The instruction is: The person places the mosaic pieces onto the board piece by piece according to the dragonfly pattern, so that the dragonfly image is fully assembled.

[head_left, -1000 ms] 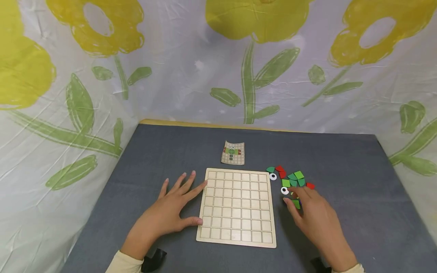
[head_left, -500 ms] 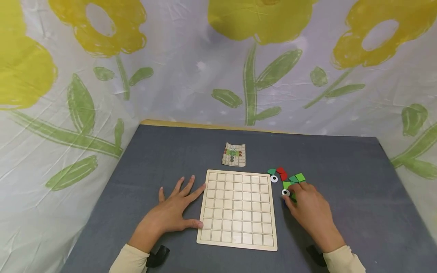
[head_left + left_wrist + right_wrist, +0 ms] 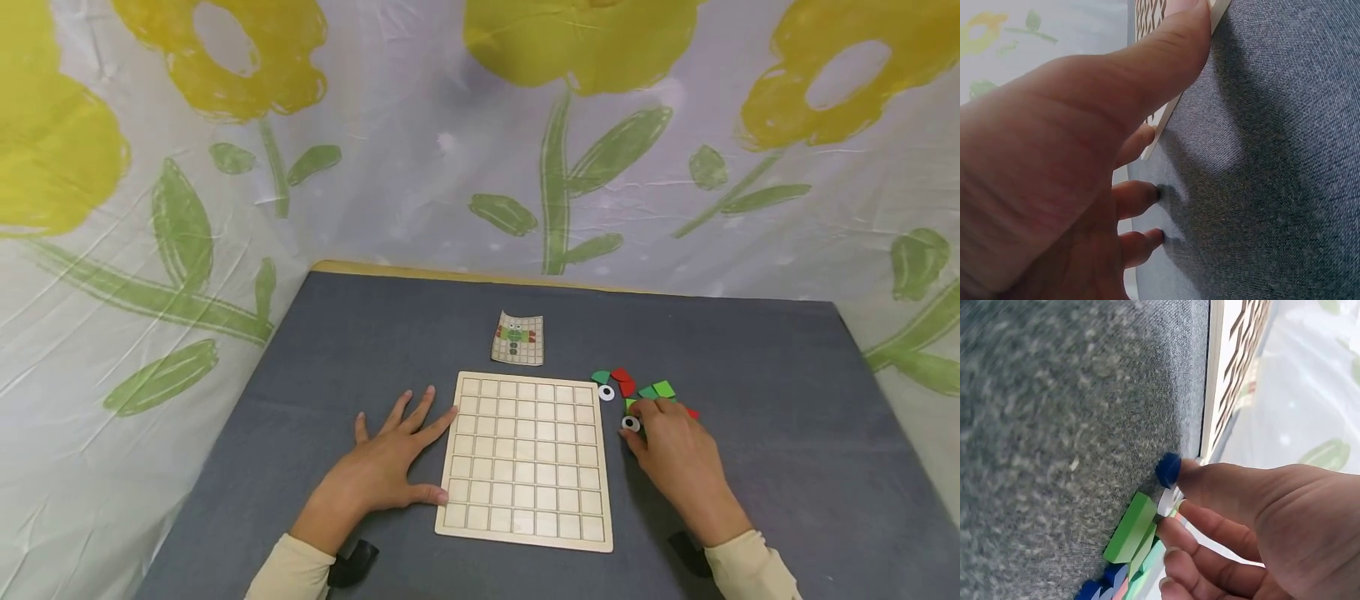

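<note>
Expect the small tiles just right of centre in the head view to be light, stiff and probably slick on their painted faces. Your right hand (image 3: 678, 458) bends over the cluster there, thumb and forefinger at the white eye disc (image 3: 631, 423). The thumb touches or nearly touches its lower left rim; you cannot tell from these views whether the disc is pinched. Take such a disc by opposite sides of its rim, since pressing on the face would likely slide it over the grey cloth (image 3: 390, 333).

The wooden board (image 3: 527, 462), at the lower centre, should be rigid and fairly light, so it could skid if nudged; hold it by the border. Your left hand (image 3: 375, 467) lies spread at its left side, thumb and forefinger on that edge, gripping nothing. The hands are well apart, with the board between them.

Only the head view gives you the whole grid, the red tiles (image 3: 627, 388) and the pattern card (image 3: 517, 339) above the board, one corner curled up. The right wrist view adds thickness: a chunky green block (image 3: 1127, 530) near the lower centre, and a blue piece (image 3: 1168, 470) against your thumb tip that the head view does not show. The left wrist view shows your thumb meeting the board's edge at the top.
</note>
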{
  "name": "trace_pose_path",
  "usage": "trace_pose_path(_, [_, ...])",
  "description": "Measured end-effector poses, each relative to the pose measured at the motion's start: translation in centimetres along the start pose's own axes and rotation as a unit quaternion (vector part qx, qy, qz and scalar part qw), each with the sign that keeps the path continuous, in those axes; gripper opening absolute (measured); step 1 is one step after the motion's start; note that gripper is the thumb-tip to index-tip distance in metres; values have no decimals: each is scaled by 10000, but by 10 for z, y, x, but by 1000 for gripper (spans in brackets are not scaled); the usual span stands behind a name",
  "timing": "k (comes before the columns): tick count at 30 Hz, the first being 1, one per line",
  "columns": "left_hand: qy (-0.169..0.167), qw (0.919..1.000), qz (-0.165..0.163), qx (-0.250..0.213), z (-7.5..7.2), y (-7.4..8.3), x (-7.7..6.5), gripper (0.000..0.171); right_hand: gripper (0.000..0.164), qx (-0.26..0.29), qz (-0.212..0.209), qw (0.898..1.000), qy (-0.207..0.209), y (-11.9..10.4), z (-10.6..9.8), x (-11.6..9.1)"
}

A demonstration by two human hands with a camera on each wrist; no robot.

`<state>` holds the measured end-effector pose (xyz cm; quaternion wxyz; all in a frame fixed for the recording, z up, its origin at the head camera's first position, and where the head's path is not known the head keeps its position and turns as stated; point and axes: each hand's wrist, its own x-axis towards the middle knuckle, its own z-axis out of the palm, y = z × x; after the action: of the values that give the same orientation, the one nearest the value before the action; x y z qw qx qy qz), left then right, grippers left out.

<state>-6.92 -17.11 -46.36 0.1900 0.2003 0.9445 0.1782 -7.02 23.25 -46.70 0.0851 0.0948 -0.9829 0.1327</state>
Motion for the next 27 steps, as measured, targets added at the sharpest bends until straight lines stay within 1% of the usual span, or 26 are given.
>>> trace_pose_path(6, [-12,10000,-42,33,-2,2,-1,115,29,76,3,10000,-64,0,1,1])
trace_pose_path(11, [-26,9999,-55,86,-2,3,-2,115,28,151,-140,9998,-40,0,3,1])
trace_pose_path(17, [-54,10000,-56,46,-3,4,-3,115,27,275,-356,9990,-5,1,6,1])
trace_pose_path(20, [-50,10000,-63,29,-3,4,-3,114,28,275,-460,9986,46,2,7,3])
trace_pose_path(24, [-42,10000,-60,16,-3,3,-3,114,29,316,-449,9984,-125,4,6,5])
trace_pose_path(27, [-73,10000,-53,-15,-3,3,-3,114,24,354,-358,9982,-322,5,6,7])
